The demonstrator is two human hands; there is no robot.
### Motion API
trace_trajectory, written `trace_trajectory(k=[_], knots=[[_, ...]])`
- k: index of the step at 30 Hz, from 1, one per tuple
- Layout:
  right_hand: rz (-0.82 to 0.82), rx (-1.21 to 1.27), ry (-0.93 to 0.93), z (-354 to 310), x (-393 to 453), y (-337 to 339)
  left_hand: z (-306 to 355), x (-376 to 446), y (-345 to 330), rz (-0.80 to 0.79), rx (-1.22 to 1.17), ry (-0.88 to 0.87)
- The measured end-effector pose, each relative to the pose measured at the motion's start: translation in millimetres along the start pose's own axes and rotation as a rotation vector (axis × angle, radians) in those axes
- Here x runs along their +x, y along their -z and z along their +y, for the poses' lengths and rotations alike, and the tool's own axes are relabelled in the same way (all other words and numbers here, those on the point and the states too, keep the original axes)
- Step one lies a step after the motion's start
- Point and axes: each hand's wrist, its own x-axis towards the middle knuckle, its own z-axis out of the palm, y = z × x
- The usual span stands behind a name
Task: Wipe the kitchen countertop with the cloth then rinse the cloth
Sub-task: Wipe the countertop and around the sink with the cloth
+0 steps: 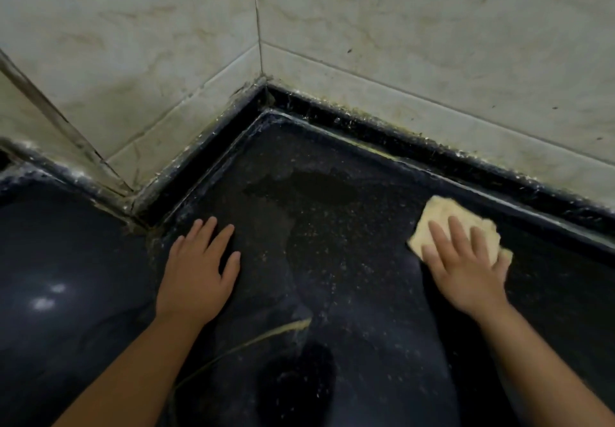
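Cloth (442, 223), pale yellow, lies on the dark counter (332, 243) near the back wall, pressed flat under the right hand (466, 260), fingers straight. Left hand (199, 267) rests flat, fingers spread, holding nothing.

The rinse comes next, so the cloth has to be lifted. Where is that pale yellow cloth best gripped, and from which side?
Grip the pale yellow cloth at its far-left corner, coming from above and the left. It lies flat on the dark speckled countertop under the right hand, whose straight fingers cover its near part; that corner stays bare.
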Motion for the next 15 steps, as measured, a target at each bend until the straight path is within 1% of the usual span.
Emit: trace_trajectory(k=[2,4,6,9,11,12,14,15], knots=[[0.012,0.067,-0.059,-34.2,32.3,10.8,-1.0,-0.3,0.7,-0.013,-0.021,-0.001],[-0.019,0.085,-0.026,-86.0,55.0,12.7,-2.0,2.7,2.9,-0.026,-0.023,-0.011],[-0.027,0.064,0.107,-140.4,68.7,8.5,-0.4,7.5,3.1,-0.009,-0.038,-0.008],[-0.039,0.028,0.381,-201.2,59.2,-2.0,0.6,10.6,0.7,0.0,-0.032,-0.003],[-0.091,0.002,0.521,-209.8,36.7,-14.1,-3.8,9.0,-0.9,0.0,-0.022,0.0],[-0.104,-0.018,0.574,-201.3,20.9,-21.5,-5.5,7.3,-1.5,0.0,-0.017,0.0],[-0.101,-0.078,0.656,-162.6,-12.4,-31.8,-6.0,3.8,-1.7,-0.001,-0.003,-0.001],[-0.073,-0.106,0.687,-137.8,-25.7,-34.1,-5.1,3.0,-1.0,-0.003,0.004,0.001]])
